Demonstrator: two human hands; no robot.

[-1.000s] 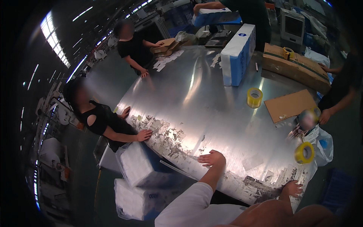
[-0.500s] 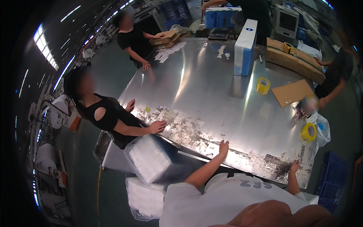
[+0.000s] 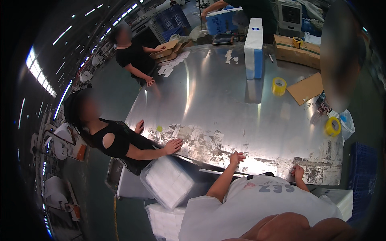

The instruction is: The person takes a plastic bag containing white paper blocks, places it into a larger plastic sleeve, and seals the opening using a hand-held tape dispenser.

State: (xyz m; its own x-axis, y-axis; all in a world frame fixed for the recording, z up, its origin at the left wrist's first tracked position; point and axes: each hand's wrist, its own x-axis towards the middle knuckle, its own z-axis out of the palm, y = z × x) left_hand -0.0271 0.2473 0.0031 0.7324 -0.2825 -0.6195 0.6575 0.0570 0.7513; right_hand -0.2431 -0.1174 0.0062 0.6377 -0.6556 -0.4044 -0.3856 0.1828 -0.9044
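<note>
Over the near edge of a worn metal table [image 3: 225, 100] lies my left hand [image 3: 237, 157], its fingers stretched to the right and holding nothing. My right hand [image 3: 297, 172] is at the same edge, farther right, with loosely bent fingers apart and no object seen in them. Scraps of tape residue and scuffs cover the metal around both hands. The nearest loose thing to my right hand is a yellow tape roll [image 3: 332, 126] near the table's right side. A white and blue pack [image 3: 253, 48] stands upright at the far middle.
Another yellow tape roll [image 3: 279, 86] and a cardboard sheet [image 3: 304, 89] lie right of the pack. Two people stand at the left, one with a hand [image 3: 173, 146] on the table. Wrapped white bundles [image 3: 168, 181] sit below the near left edge. A long carton [image 3: 296, 52] lies far right.
The view has shifted. My right hand has moved left along the near edge, closer to my left hand, whose fingers now stretch rightward. A large blurred shape now covers the person at the right.
</note>
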